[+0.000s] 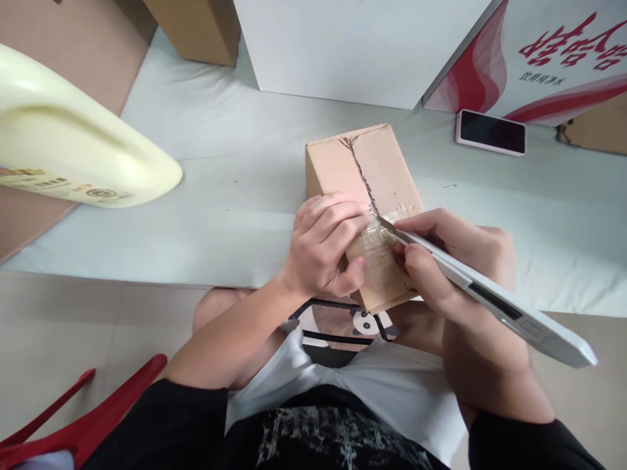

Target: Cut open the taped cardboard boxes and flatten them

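In the head view, the carton (389,166) sits at the bench (235,235)'s near edge; the left hand (329,240)'s fingers, half curled, brace its top, whether gripping or merely pressing I cannot tell; the right hand (453,261)'s fingers close around the utility knife (490,297), blade (392,230) at the seam (362,171); best cut shallow, left fingertips well off that line.

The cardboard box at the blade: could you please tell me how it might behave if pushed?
The cardboard box would probably slide rather than roll, given its flat faces. It looks fairly stiff, its edges being straight, but might give along the ragged seam.
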### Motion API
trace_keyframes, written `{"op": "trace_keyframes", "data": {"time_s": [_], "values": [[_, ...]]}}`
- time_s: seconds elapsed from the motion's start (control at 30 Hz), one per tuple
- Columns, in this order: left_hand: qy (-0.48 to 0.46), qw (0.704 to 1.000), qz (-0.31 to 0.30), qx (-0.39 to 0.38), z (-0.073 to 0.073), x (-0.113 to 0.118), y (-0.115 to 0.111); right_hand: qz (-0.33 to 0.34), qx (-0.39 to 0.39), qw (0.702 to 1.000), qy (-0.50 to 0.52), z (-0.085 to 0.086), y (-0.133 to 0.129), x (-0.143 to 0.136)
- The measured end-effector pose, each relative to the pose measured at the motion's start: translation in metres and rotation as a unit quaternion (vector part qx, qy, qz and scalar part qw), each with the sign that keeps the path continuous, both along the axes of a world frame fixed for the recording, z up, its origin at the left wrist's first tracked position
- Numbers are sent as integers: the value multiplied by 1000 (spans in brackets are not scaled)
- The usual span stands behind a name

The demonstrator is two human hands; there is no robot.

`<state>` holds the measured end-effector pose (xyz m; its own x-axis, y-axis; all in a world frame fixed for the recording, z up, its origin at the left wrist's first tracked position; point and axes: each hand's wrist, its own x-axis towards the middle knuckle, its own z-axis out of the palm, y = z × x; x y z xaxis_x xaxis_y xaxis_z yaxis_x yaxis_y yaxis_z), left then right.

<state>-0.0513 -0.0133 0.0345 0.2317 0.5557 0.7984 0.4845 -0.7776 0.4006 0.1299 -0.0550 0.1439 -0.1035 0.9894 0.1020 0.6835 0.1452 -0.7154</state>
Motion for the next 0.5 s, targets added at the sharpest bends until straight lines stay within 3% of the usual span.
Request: {"op": "trace_keyframes", "data": {"time_s": [0.5], "values": [[-6,1000,-8,-2,-1,-1,1,29,86,996,-10,-18,-3,17]]}}
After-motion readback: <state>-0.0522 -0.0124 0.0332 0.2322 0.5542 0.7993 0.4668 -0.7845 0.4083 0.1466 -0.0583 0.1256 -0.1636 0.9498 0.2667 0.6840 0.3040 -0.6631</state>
